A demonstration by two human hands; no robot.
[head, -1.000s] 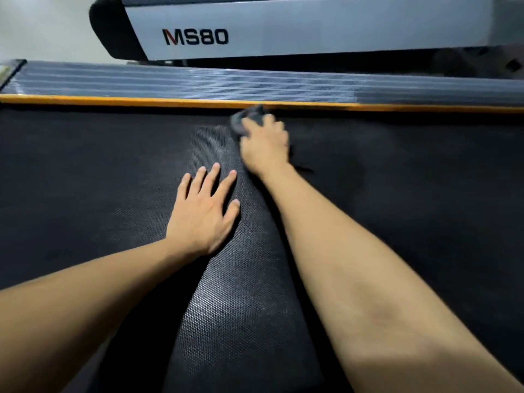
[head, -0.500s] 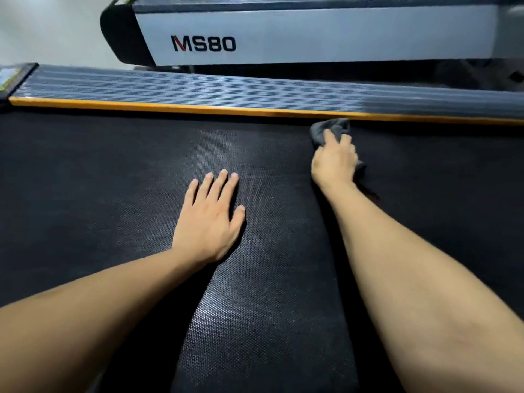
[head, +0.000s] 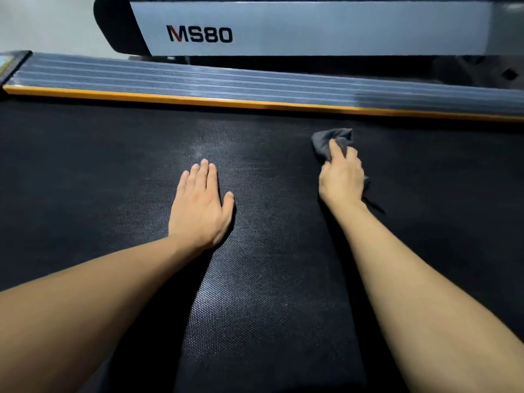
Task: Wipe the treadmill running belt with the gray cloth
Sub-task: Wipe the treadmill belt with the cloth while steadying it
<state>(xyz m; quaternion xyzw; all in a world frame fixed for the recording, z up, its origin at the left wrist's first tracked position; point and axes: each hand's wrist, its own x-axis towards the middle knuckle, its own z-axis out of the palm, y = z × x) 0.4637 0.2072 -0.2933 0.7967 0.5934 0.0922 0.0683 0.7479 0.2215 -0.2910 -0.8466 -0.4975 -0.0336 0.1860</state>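
Note:
The black textured running belt fills most of the view. My right hand presses the crumpled gray cloth onto the belt, right of centre and a short way in front of the orange strip. Part of the cloth sticks out beyond my fingers and a corner trails behind my wrist. My left hand lies flat on the belt near the middle, fingers together, holding nothing.
An orange strip and a ribbed grey side rail border the far edge of the belt. Beyond it stands a second machine's grey housing marked MS80.
My right hand has swept the cloth to the right along the orange strip, then pulled it a little back toward me. My left hand has stayed flat, its fingers now closer together.

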